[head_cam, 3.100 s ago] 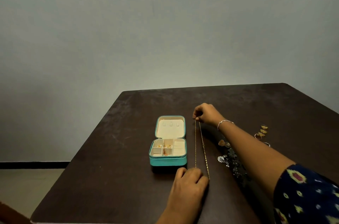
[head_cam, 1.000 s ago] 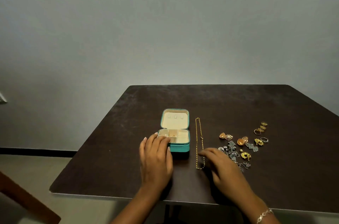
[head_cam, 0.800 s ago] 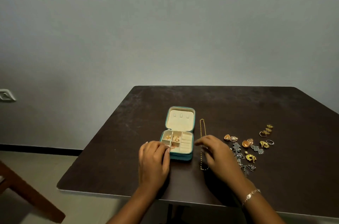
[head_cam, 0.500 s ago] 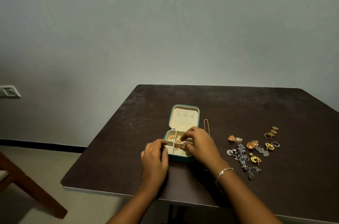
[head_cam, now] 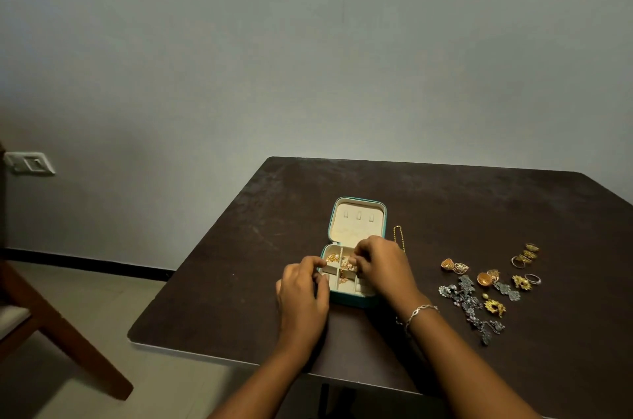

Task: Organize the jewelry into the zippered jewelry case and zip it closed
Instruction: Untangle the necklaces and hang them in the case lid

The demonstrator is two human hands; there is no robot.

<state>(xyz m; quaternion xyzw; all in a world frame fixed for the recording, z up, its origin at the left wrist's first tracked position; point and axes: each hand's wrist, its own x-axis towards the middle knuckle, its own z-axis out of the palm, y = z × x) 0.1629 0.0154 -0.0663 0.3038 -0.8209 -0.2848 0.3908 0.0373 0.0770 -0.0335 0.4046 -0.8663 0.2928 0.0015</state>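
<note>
The teal zippered jewelry case [head_cam: 346, 300] lies open on the dark table [head_cam: 445, 206], its cream lid [head_cam: 358, 219] tilted back. Small gold pieces [head_cam: 333, 258] sit in its rear compartments. My left hand [head_cam: 301, 291] grips the case's left wall with curled thumb and finger. Over the compartments, the curled fingertips of my right hand [head_cam: 380, 267] pinch at gold pieces inside. A thin gold chain [head_cam: 397, 237] lies just right of the case, mostly hidden under my right wrist.
To the right lie loose gold earrings [head_cam: 454, 266], dark silver pieces [head_cam: 471, 303] and several rings [head_cam: 525, 254]. The table's near edge runs just below my forearms. A wooden chair leg [head_cam: 68, 343] stands at the left, and a wall socket [head_cam: 30, 163] is beyond it.
My right hand left the gold chain on the table and moved left into the open case. My left hand came to the case's left side and stays there.
</note>
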